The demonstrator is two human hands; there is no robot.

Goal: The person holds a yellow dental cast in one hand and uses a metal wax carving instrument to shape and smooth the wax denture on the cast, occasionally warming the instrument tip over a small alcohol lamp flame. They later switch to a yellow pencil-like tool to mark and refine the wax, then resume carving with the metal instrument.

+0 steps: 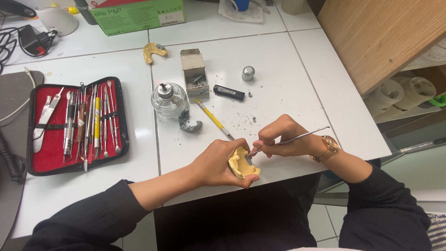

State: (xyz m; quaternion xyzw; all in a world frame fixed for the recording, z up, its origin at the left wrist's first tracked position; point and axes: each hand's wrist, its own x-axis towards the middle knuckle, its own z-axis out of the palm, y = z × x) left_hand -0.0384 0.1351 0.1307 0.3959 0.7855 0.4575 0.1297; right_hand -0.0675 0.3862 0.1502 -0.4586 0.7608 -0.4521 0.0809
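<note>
My left hand (217, 162) cups a yellow plaster dental cast (242, 163) at the table's front edge. My right hand (283, 137), with a watch on its wrist, pinches a thin metal carving instrument (299, 137) like a pen. The instrument's tip rests on a small grey patch on the cast. Both forearms wear dark sleeves pushed up.
An open red-lined case of metal instruments (76, 124) lies at left. A glass spirit lamp (168, 100), grey wax piece (189, 123), yellow pencil (213, 118), black lighter (228, 92), small cardboard box (194, 70), metal cap (248, 73), second cast (153, 50) and green box (137, 15) lie behind.
</note>
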